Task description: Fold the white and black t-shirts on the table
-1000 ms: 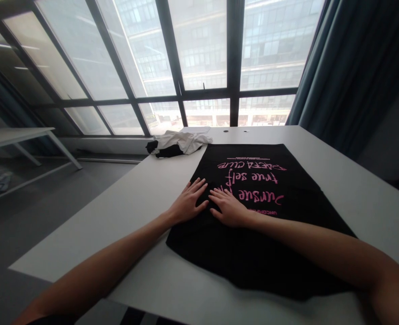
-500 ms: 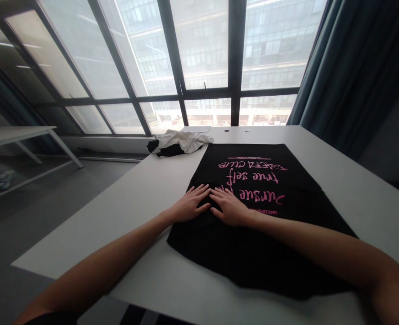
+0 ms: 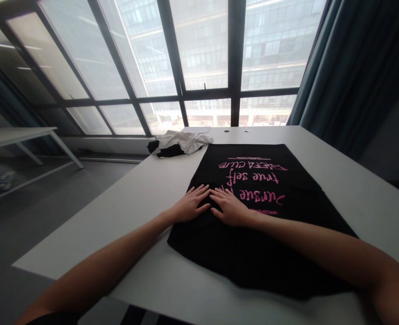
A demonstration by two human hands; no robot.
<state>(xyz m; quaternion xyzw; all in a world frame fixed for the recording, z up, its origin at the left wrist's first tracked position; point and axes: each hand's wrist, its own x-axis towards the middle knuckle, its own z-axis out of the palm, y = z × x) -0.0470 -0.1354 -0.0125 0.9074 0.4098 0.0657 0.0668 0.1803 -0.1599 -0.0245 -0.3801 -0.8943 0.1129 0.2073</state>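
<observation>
A black T-shirt [image 3: 260, 253] lies spread out on the white table, its pink lettering upside down from where I look. Its sleeves and neckline cannot be made out clearly. My left hand [image 3: 190, 205] rests flat near the shirt's left edge, fingers stretched forward. Close beside it, my right hand [image 3: 230, 207] lies palm down on the cloth and covers part of the lettering. The fingertips of both hands nearly meet. Neither hand grips the fabric.
A crumpled pile of white and black clothing [image 3: 182, 142] sits at the table's far left corner. The white table [image 3: 125, 221] reaches toward large windows [image 3: 202, 49]. A blue curtain [image 3: 334, 67] hangs at the right. Another white table [image 3: 20, 133] stands at the far left.
</observation>
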